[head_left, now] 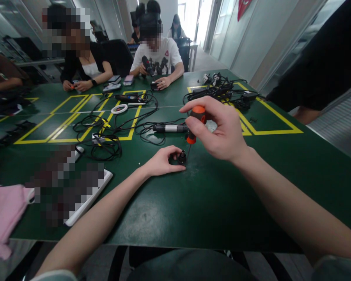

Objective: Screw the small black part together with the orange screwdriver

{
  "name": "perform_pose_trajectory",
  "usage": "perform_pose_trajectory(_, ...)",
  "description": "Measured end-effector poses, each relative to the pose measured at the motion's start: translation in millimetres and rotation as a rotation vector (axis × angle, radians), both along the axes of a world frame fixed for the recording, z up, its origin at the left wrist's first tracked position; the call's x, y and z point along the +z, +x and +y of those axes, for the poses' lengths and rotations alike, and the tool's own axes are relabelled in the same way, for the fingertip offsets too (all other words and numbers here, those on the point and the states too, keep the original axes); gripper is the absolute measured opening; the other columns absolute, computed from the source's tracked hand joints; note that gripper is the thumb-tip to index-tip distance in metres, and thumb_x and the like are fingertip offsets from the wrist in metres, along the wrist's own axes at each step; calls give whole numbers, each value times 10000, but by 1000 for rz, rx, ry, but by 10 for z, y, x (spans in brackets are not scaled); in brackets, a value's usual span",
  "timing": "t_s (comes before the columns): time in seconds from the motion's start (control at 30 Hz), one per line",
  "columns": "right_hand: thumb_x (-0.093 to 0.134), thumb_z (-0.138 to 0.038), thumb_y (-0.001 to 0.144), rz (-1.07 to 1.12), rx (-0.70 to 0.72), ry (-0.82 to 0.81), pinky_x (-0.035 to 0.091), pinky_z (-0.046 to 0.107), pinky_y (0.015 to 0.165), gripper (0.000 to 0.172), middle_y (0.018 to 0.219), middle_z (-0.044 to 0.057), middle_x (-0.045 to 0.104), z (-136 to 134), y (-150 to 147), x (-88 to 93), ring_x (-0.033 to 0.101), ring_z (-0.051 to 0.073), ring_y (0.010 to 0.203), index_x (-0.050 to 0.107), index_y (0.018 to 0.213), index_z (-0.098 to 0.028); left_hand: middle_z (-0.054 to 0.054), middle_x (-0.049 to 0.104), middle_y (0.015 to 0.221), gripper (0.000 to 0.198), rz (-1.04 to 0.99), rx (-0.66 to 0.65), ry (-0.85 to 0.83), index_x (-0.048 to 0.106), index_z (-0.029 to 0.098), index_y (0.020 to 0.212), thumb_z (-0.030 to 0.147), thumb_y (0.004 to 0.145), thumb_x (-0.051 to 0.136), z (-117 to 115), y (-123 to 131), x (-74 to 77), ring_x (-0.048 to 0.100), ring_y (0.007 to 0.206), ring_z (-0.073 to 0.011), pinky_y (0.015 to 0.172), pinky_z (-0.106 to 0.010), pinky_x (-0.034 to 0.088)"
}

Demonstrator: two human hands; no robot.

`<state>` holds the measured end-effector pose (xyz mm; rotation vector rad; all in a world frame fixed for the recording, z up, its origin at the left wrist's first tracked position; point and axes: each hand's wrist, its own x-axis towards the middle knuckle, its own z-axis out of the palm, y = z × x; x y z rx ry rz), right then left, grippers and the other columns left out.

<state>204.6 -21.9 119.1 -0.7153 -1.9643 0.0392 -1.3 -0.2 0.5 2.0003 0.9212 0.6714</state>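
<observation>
My right hand (219, 127) grips an orange and dark grey screwdriver (198, 114) by its handle, with the thin shaft pointing down. The tip ends beside a small black round part (181, 157) on the green table (175, 210); whether it touches the part I cannot tell. My left hand (165, 160) rests on the tabletop, its thumb and fingers curled around that part and holding it. Behind the screwdriver lies a black cylindrical tool with a pale band (170, 128) and a cord, partly covered by my right hand.
Coiled black cables (101, 136) lie left of centre near a white tape ring (119, 109). More tangled black cables (219, 91) sit at the back right. A white-edged flat object (89, 199) and pink cloth (6, 218) are at the left. Across the table, a person (158, 58) holds a power tool.
</observation>
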Motion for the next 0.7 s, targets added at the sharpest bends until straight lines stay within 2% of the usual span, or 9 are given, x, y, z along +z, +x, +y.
perform_pose_trajectory(0.1,585,-379,1050,-18,18,24,462,282,641,229,843,4,676,36,-36,-8,541,123,631,717,1083,-195,-27,724,953,450,-24,-18,-40,758,156,1178,323,772,857,17,-14,24,613,843,-177,758,-294,481)
perform_pose_trajectory(0.27,588,-331,1047,-5,40,46,454,275,654,200,851,1,690,66,-45,-66,572,126,654,718,1072,-181,-6,701,857,362,-21,-11,-99,787,153,1065,356,771,846,34,-25,52,579,776,-154,708,-278,412)
perform_pose_trajectory(0.4,608,-293,1032,6,87,35,451,266,644,172,852,7,702,94,-71,-131,581,122,645,713,1063,-161,0,698,843,339,-25,9,-119,795,159,1013,362,751,868,36,-29,59,578,768,-150,723,-281,426)
perform_pose_trajectory(0.57,614,-312,1023,-23,77,-3,456,275,647,170,833,3,689,119,-79,-175,571,129,634,707,1070,-178,2,695,834,353,-40,19,-154,796,156,1015,356,737,881,43,-34,57,572,758,-147,725,-280,439)
perform_pose_trajectory(0.7,626,-332,1015,-14,64,-44,470,279,645,185,918,10,694,127,-47,-163,583,130,664,672,1132,-197,-7,710,843,335,-37,20,-166,803,160,1009,346,744,890,43,-34,63,587,777,-153,737,-281,455)
